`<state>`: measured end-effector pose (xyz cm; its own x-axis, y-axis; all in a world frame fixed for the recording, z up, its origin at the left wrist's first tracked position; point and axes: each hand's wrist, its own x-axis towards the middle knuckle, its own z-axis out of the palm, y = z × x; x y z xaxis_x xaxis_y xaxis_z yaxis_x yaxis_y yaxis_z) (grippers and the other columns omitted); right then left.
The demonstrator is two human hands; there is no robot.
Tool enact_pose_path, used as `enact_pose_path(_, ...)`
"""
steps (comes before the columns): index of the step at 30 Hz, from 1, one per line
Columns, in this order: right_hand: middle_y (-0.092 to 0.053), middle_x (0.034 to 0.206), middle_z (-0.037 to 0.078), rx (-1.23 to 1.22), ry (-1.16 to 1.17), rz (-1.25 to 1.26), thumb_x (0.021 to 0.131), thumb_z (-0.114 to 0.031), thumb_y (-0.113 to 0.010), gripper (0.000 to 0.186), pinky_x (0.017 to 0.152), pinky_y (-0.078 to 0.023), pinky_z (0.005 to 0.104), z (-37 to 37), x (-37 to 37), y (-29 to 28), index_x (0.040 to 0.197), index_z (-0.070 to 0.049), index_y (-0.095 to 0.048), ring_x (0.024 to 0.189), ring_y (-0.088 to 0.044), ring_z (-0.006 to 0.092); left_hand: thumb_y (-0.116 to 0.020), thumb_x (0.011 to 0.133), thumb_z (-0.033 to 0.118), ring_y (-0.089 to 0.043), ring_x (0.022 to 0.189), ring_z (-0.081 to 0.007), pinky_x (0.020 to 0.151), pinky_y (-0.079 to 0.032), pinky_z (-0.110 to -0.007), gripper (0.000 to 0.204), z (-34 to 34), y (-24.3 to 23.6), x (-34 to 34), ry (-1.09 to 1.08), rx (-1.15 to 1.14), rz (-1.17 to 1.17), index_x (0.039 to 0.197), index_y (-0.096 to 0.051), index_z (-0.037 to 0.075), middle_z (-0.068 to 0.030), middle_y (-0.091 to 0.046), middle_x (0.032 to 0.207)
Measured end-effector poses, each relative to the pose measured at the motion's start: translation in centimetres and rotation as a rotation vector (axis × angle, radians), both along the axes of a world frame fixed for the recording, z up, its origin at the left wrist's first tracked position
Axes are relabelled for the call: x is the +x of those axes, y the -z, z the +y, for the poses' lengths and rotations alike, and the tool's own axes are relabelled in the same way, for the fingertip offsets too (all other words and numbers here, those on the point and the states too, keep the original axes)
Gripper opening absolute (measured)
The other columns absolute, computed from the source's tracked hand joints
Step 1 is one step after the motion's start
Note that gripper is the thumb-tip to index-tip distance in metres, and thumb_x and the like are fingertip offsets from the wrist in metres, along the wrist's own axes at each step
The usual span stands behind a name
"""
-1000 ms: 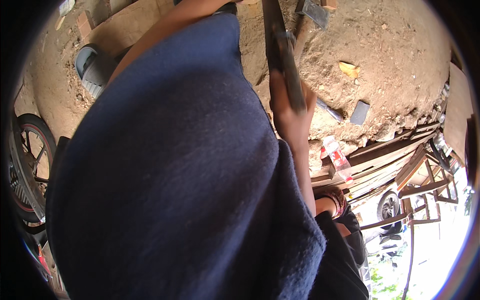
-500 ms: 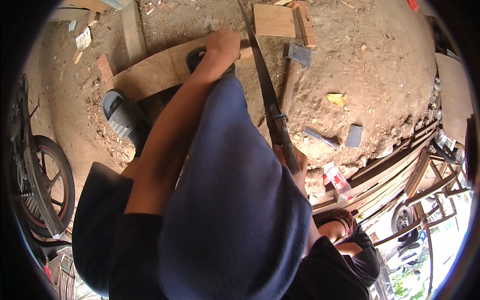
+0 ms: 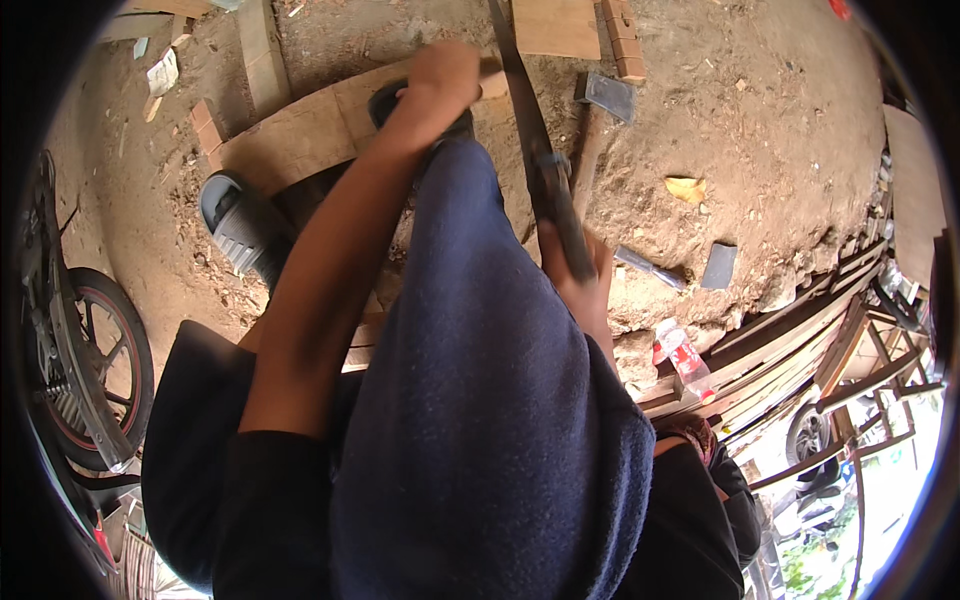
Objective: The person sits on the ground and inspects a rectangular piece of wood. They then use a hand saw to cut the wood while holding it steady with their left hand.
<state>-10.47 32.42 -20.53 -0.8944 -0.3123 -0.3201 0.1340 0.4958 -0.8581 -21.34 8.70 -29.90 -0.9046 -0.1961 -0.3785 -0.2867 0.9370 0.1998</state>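
Observation:
My right hand (image 3: 580, 275) is wrapped round the handle of a long handsaw (image 3: 525, 100), beside my raised knee. The dark blade runs away from me, past the right end of a curved wooden board (image 3: 290, 135) lying low over the dirt. My left hand (image 3: 445, 80) is closed over that board near its right end, with the fingertips mostly hidden. A dark slipper (image 3: 385, 103) on my foot shows on the board beside this hand. My other slipper (image 3: 240, 220) is at the board's near left side.
Right of the saw lie a hammer (image 3: 605, 97), a chisel-like tool (image 3: 650, 268), a dark flat block (image 3: 719, 267) and a plastic bottle (image 3: 685, 360). Stacked planks (image 3: 790, 345) line the right. A motorcycle wheel (image 3: 105, 365) stands at left; a flat wooden piece (image 3: 555, 25) lies far ahead.
My right hand and the saw have moved a little away from me, up the picture. My left hand stays closed at the board. The view has shifted slightly.

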Motion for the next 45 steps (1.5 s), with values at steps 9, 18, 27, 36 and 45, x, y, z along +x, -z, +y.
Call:
enact_pose_path(9,-0.057,0.063,0.006,0.057,-0.008,0.017,0.093,-0.012,-0.061,0.018,0.054,-0.042,0.0300,2.6,2.7,-2.9,0.086,0.004,-0.063,0.060,-0.053,0.0086,-0.075,0.071,0.015,-0.069,0.099,-0.0337,0.084,-0.056,-0.042,0.025,-0.6,0.3,0.5,0.017,-0.011,0.011,0.093,-0.075,0.002,-0.0193,-0.071,0.098)
enact_pose_path(18,-0.057,0.063,0.007,0.017,-0.038,-0.049,0.093,-0.013,-0.062,0.020,0.053,-0.041,0.0315,0.5,-0.2,-2.1,0.085,0.005,-0.062,0.060,-0.053,0.0101,-0.073,0.073,0.012,-0.067,0.099,-0.0395,0.084,-0.054,-0.045,0.023,-1.3,2.9,0.7,-0.090,0.025,0.066,0.092,-0.074,-0.002,-0.0251,-0.069,0.099)
enact_pose_path(27,-0.057,0.062,0.006,0.003,0.090,-0.119,0.092,-0.014,-0.062,0.022,0.053,-0.041,0.0309,-1.7,-2.8,-2.3,0.082,0.005,-0.063,0.058,-0.052,0.0099,-0.073,0.074,0.012,-0.067,0.098,-0.0401,0.084,-0.054,-0.046,0.022,-0.8,2.6,-0.1,-0.061,0.080,0.088,0.092,-0.073,-0.001,-0.0249,-0.069,0.099)
enact_pose_path(36,-0.059,0.066,0.008,0.130,0.043,-0.165,0.094,-0.016,-0.061,0.022,0.055,-0.041,0.0323,-0.1,-1.4,-4.7,0.092,0.006,-0.064,0.058,-0.051,0.0124,-0.072,0.074,0.010,-0.067,0.098,-0.0413,0.084,-0.054,-0.047,0.021,-0.7,3.4,0.6,-0.088,0.053,0.108,0.092,-0.073,-0.001,-0.0260,-0.069,0.099)
enact_pose_path(45,-0.061,0.071,0.008,0.017,0.088,-0.093,0.095,-0.011,-0.060,0.019,0.058,-0.044,0.0324,2.0,2.7,-6.4,0.100,0.006,-0.065,0.065,-0.056,0.0106,-0.071,0.075,0.009,-0.066,0.100,-0.0417,0.085,-0.053,-0.047,0.021,-0.4,4.0,-0.4,-0.071,0.049,0.146,0.093,-0.072,-0.002,-0.0261,-0.068,0.101)
